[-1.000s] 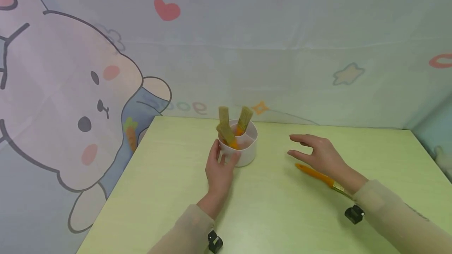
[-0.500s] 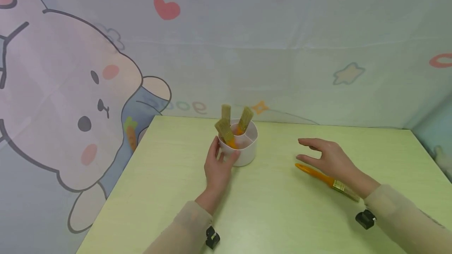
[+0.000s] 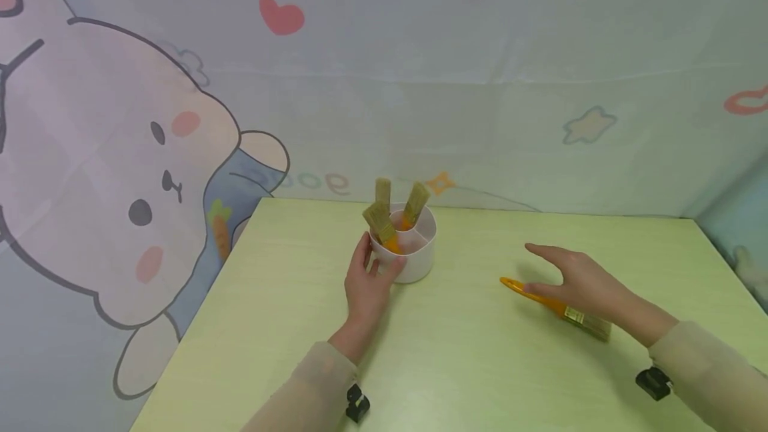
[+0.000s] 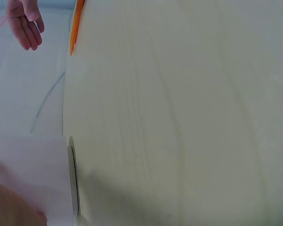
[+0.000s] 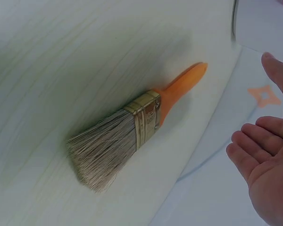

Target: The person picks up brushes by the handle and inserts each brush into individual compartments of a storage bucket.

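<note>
A round white divided holder stands on the table with three paintbrushes in it, bristles up; one of them is the front brush. My left hand grips the holder at its near left side, thumb at the front. In the left wrist view only part of that hand shows against the white wall. Another paintbrush, with an orange handle, lies flat on the table at the right. Above its handle hovers my right hand, thumb and fingers spread apart, holding nothing.
The pale yellow-green table reaches back to a printed cloth with a cartoon rabbit. Small black devices, such as the right wrist camera, sit at both wrists.
My right hand has moved right and toward me, and its thumb and fingers have spread wider. The left hand stays at the holder, where the front brush leans slightly further left.
</note>
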`<state>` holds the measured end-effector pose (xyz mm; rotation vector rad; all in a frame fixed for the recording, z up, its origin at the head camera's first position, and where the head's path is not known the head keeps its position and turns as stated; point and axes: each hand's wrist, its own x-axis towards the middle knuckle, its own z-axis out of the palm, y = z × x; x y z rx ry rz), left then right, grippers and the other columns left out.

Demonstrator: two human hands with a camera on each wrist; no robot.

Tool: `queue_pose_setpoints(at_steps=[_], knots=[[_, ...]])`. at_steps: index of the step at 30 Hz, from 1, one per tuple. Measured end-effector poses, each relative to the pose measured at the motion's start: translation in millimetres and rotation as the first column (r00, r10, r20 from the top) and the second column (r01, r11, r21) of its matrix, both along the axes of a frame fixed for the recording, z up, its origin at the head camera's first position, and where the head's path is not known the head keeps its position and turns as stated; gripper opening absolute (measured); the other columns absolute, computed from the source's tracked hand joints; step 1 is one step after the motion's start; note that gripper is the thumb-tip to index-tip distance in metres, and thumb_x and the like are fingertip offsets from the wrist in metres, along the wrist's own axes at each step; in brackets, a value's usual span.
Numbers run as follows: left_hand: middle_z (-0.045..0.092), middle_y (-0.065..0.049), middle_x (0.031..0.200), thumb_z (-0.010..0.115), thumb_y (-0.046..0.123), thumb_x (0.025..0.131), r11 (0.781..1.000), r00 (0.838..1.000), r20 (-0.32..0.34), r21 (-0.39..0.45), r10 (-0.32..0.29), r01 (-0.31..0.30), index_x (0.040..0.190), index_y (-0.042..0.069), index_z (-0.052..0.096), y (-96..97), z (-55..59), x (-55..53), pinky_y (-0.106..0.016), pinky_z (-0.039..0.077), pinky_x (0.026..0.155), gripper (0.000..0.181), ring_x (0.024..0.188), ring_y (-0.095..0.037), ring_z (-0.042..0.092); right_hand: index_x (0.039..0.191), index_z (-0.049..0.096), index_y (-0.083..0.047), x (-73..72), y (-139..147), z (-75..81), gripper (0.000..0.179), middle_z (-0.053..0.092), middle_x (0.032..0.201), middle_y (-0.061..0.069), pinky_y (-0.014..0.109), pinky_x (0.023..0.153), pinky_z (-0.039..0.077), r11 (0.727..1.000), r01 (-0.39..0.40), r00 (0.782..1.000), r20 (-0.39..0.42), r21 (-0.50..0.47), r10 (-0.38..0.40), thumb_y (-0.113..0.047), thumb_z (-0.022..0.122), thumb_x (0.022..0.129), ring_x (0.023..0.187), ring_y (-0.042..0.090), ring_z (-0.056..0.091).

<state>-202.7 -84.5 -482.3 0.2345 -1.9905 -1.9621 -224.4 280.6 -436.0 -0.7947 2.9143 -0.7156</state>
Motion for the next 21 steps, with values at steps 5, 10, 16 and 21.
queue_pose_setpoints(at_steps=[5, 10, 16, 21], knots=[[0.044, -0.011, 0.167, 0.087, 0.010, 0.090, 1.000, 1.000, 0.012, -0.003, -0.002, 0.002, 0.162, 0.003, 0.042, -1.8, 0.5, 0.4, -0.043, 0.044, 0.123, 0.085, 0.155, -0.031, 0.042, 0.157, 0.049, 0.001, 0.7, 4.5, -3.7, 0.086, 0.055, 0.154, 0.027, 0.068, 0.111, 0.049, 0.999, -0.026, 1.000, 0.004, 0.036, 0.026, -0.049, 0.080, 0.095, 0.139, 0.051, 0.053], [0.045, -0.012, 0.167, 0.087, 0.010, 0.090, 1.000, 1.000, 0.015, -0.004, -0.004, 0.004, 0.162, 0.003, 0.043, -2.4, 1.0, 1.4, -0.044, 0.045, 0.122, 0.085, 0.155, -0.031, 0.042, 0.155, 0.052, 0.002, 2.3, 6.6, -10.6, 0.085, 0.058, 0.152, 0.026, 0.066, 0.110, 0.051, 0.996, -0.049, 0.999, 0.005, 0.072, 0.049, -0.047, 0.083, 0.093, 0.136, 0.050, 0.056], [0.044, -0.011, 0.167, 0.086, 0.010, 0.091, 1.000, 1.000, 0.016, 0.008, -0.014, 0.014, 0.163, 0.003, 0.042, -1.8, 1.7, 1.4, -0.044, 0.044, 0.123, 0.084, 0.155, -0.031, 0.041, 0.153, 0.056, 0.000, 12.2, 8.2, -21.1, 0.080, 0.062, 0.149, 0.023, 0.065, 0.108, 0.053, 0.994, -0.064, 0.998, 0.003, 0.087, 0.064, -0.045, 0.084, 0.093, 0.134, 0.048, 0.060], [0.044, -0.012, 0.167, 0.086, 0.010, 0.092, 1.000, 1.000, 0.009, 0.001, -0.019, 0.019, 0.163, 0.002, 0.042, -1.4, 2.2, 1.3, -0.045, 0.044, 0.123, 0.084, 0.155, -0.031, 0.041, 0.150, 0.059, 0.000, 24.0, 8.8, -28.0, 0.076, 0.065, 0.145, 0.021, 0.063, 0.107, 0.055, 0.993, -0.072, 0.997, -0.010, 0.093, 0.073, -0.044, 0.084, 0.093, 0.130, 0.045, 0.064]])
